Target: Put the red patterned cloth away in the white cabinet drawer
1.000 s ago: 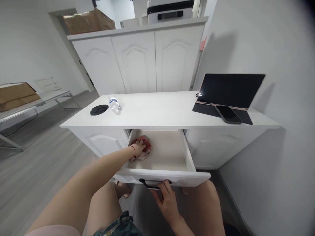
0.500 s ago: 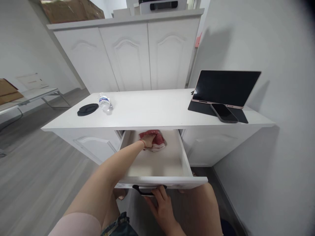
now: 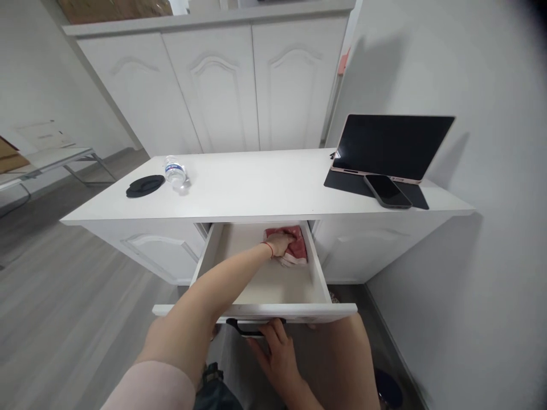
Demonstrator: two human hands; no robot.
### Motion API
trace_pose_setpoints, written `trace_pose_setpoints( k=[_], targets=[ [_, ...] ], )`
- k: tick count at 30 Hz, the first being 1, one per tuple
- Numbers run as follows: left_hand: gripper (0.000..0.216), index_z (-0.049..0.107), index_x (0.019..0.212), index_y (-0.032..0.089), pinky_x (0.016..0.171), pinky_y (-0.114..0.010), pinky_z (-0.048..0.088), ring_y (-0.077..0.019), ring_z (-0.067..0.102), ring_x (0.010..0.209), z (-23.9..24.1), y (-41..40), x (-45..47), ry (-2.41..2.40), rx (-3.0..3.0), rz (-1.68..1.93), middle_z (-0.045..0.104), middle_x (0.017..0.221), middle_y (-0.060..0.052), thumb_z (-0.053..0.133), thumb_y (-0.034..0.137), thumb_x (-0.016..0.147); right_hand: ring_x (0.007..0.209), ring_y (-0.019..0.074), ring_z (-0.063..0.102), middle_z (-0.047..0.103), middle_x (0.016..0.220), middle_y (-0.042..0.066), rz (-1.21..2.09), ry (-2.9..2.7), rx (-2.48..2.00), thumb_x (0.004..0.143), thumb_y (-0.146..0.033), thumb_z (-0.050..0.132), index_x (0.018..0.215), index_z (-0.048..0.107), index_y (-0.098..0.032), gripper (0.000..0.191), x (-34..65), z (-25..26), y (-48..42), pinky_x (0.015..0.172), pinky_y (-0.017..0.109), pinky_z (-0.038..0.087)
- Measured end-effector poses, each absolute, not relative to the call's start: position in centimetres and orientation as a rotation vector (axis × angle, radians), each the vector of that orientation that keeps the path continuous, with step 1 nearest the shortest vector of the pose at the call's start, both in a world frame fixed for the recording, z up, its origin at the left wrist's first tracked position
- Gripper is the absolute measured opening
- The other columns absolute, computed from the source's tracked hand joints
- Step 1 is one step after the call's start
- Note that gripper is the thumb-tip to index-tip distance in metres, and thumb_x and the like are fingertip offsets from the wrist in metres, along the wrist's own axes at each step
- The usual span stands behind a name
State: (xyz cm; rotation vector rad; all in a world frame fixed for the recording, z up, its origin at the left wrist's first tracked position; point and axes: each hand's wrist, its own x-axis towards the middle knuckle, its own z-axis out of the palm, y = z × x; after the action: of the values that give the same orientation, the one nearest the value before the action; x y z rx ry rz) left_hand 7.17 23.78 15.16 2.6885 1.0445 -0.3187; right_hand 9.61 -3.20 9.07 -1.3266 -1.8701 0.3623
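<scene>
My left hand (image 3: pixel 280 244) reaches into the pulled-out white drawer (image 3: pixel 256 309), a red band at its wrist. It is closed on a red and white cloth (image 3: pixel 299 248) that lies on the drawer's floor in the back right corner, against the right side wall. The fingertips are partly lost in the cloth. Below the drawer front, my right hand (image 3: pixel 277 353) has its fingers hooked round the right part of the black drawer handle (image 3: pixel 248 330).
On the white desk (image 3: pixel 256 182) lie a clear plastic bottle (image 3: pixel 174 173) and a flat black object (image 3: pixel 145 186) at the left. To the right, a dark-screened laptop or tablet (image 3: pixel 391 145) stands behind a phone (image 3: pixel 388 191). A wall (image 3: pixel 508 239) borders the right side.
My left hand has slid the cloth rightward along the back of the drawer, from the middle to the right wall. My right hand stays on the handle. The view has tilted slightly down.
</scene>
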Motion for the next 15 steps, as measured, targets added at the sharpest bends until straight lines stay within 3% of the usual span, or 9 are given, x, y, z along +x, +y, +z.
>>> trace_pose_setpoints(
  k=[7, 11, 15],
  targets=[
    [0.058, 0.058, 0.120, 0.014, 0.088, -0.032, 0.043, -0.0257, 0.057, 0.102, 16.6, 18.7, 7.2, 0.652, 2.890, -0.502, 0.057, 0.120, -0.013, 0.069, 0.027, 0.064, 0.075, 0.0181, 0.061, 0.059, 0.085, 0.005, 0.374, -1.849, -1.289, 0.091, -0.037, 0.047, 0.093, 0.056, -0.022, 0.017, 9.6, 8.9, -3.1, 0.056, 0.027, 0.048],
    [0.056, 0.059, 0.120, 0.018, 0.076, -0.030, 0.046, -0.0234, 0.061, 0.094, 17.4, 16.6, 6.9, 0.457, 2.844, -0.550, 0.060, 0.116, -0.010, 0.069, 0.027, 0.066, 0.074, 0.0177, 0.061, 0.058, 0.086, 0.005, 0.388, -1.840, -1.276, 0.090, -0.034, 0.048, 0.093, 0.056, -0.022, 0.015, 9.6, 9.2, -3.0, 0.054, 0.026, 0.047],
    [0.044, 0.067, 0.108, 0.022, 0.069, -0.028, 0.045, -0.0231, 0.063, 0.092, 18.0, 15.7, 6.7, 0.435, 2.794, -0.576, 0.066, 0.110, -0.007, 0.070, 0.028, 0.065, 0.071, 0.0173, 0.060, 0.057, 0.084, 0.004, 0.412, -1.839, -1.276, 0.090, -0.033, 0.050, 0.092, 0.056, -0.021, 0.014, 9.6, 9.3, -3.0, 0.053, 0.026, 0.046]
  ],
)
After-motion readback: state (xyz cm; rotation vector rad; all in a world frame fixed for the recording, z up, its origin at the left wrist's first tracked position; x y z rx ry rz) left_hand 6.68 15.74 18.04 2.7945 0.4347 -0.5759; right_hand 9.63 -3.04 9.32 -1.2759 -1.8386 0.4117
